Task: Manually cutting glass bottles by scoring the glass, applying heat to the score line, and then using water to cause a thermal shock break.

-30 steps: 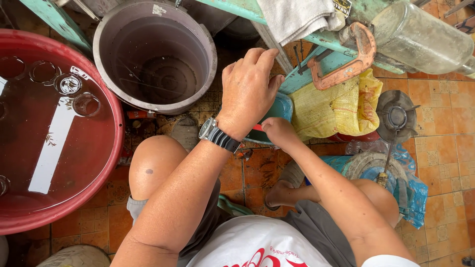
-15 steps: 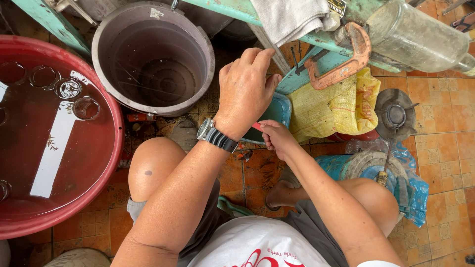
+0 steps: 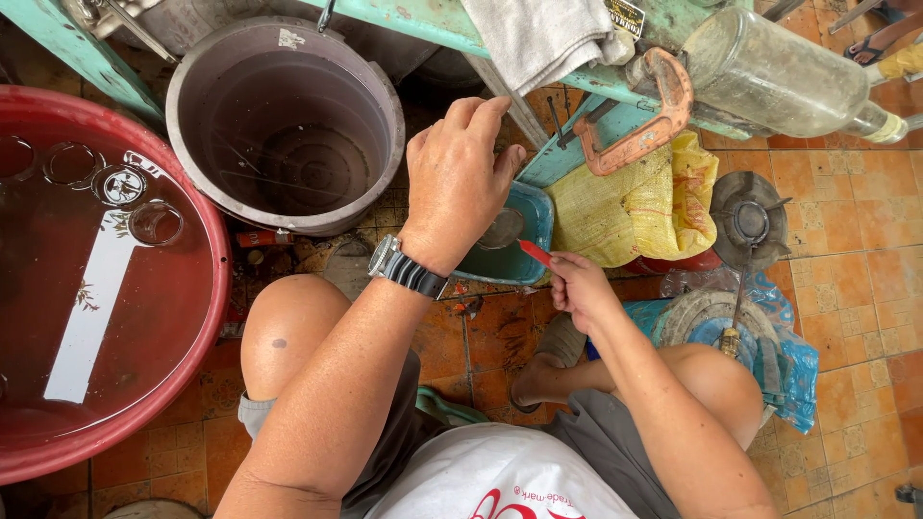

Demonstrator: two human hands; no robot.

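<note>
Right hand [image 3: 580,288] pinches red tool [image 3: 535,253]; tiled floor [image 3: 827,250].

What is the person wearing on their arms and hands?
Both arms are bare, with no sleeves reaching the elbows and no gloves. The left hand has a wristwatch with a silver case and dark ribbed band on its wrist. The right hand wears nothing: no watch or rings are visible.

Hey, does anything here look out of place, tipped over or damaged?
The big glass jar lies on its side on the green bench rather than upright, and the orange clamp beside it looks rusty. Several glasses sit in the water of the red tub.
</note>
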